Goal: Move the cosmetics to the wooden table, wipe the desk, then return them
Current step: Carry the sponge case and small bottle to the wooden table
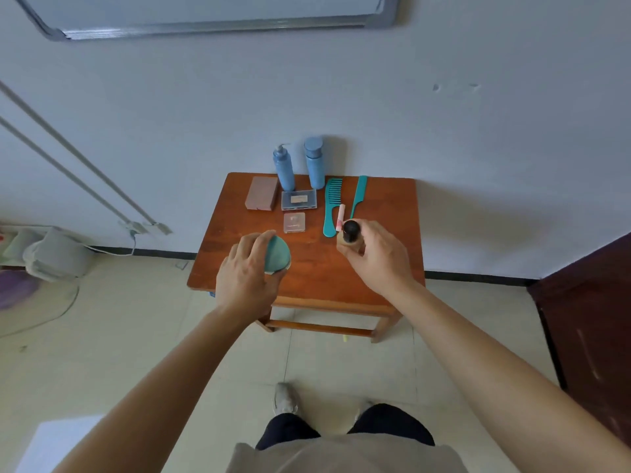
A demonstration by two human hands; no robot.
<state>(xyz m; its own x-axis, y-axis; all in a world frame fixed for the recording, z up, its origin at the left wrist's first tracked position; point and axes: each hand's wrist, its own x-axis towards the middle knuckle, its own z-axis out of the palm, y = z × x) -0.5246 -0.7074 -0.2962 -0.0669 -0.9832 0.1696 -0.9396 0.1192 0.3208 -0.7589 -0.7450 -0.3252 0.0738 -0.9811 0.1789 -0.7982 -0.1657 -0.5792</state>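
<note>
My left hand [246, 272] grips a round teal compact [278, 256] just above the front left of the small wooden table [307, 278]. My right hand [377, 256] holds a beige bottle with a black cap [350, 235] near the table's middle right. Further back on the table stand two blue bottles [284, 169] [314, 163]. A brown box [262, 193], a clear palette case [299, 199], a small square compact [294, 222], two teal combs [332, 206] [358, 194] and a pink lipstick [340, 217] lie around them.
The table stands against a white wall. A dark wooden door [594, 319] is at the right. Grey bags [58, 254] and a cable lie on the tiled floor at the left. A white surface corner [58, 442] shows at bottom left.
</note>
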